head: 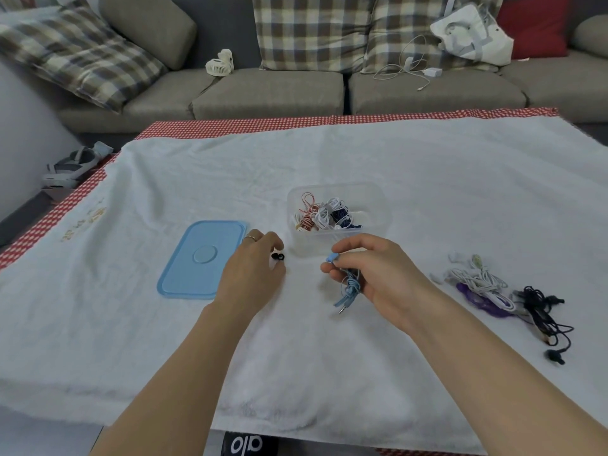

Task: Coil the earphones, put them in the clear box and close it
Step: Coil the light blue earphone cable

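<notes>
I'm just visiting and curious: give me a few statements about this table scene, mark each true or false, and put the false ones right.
1. The clear box is open, and its blue lid lies flat on the cloth beside it. True.
2. The right hand holds a bundle of light blue earphones. True.
3. The clear box holds nothing. False: red-and-white, white and dark blue coiled earphones lie in it.
4. The left hand grips the blue lid. False: its fingers curl beside a small black piece, not round the lid.
5. More earphones, white, purple and black, lie in a tangled pile on the cloth by the right arm. True.
</notes>
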A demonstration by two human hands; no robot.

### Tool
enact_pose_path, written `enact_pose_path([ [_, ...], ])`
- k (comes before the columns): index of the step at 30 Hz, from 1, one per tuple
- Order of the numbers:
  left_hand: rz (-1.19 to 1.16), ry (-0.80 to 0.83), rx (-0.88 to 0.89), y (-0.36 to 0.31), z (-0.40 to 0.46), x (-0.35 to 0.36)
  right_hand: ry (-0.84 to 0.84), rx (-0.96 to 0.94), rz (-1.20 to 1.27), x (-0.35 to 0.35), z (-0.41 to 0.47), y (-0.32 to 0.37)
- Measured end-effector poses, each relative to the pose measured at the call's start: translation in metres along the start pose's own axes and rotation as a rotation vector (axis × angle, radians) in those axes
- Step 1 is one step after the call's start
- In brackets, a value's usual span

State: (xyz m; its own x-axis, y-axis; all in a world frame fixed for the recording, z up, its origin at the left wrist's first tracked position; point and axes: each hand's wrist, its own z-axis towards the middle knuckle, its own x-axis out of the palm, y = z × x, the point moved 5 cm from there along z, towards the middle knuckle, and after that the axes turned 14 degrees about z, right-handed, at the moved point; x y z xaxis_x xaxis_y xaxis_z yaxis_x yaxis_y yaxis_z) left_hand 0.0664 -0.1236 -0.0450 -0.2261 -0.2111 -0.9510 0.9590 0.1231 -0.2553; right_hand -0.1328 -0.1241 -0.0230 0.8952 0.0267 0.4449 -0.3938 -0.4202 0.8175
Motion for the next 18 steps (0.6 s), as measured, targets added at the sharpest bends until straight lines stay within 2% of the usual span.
enact_pose_path([
  [6, 0.001, 0.054, 0.114, -0.006, -0.001, -0.005, 0.022, 0.027, 0.029, -0.001, -0.003, 0.002],
  [13, 0.056, 0.132, 0.124, -0.006, -0.005, -0.002, 0.031, 0.028, 0.045, -0.002, -0.005, 0.004],
  [15, -0.081, 0.110, 0.085, -0.011, -0.006, -0.009, 0.031, 0.018, 0.050, -0.003, -0.005, 0.006],
  [18, -0.427, 0.133, 0.053, -0.028, -0.011, -0.021, 0.023, -0.001, 0.064, -0.005, -0.006, 0.009],
])
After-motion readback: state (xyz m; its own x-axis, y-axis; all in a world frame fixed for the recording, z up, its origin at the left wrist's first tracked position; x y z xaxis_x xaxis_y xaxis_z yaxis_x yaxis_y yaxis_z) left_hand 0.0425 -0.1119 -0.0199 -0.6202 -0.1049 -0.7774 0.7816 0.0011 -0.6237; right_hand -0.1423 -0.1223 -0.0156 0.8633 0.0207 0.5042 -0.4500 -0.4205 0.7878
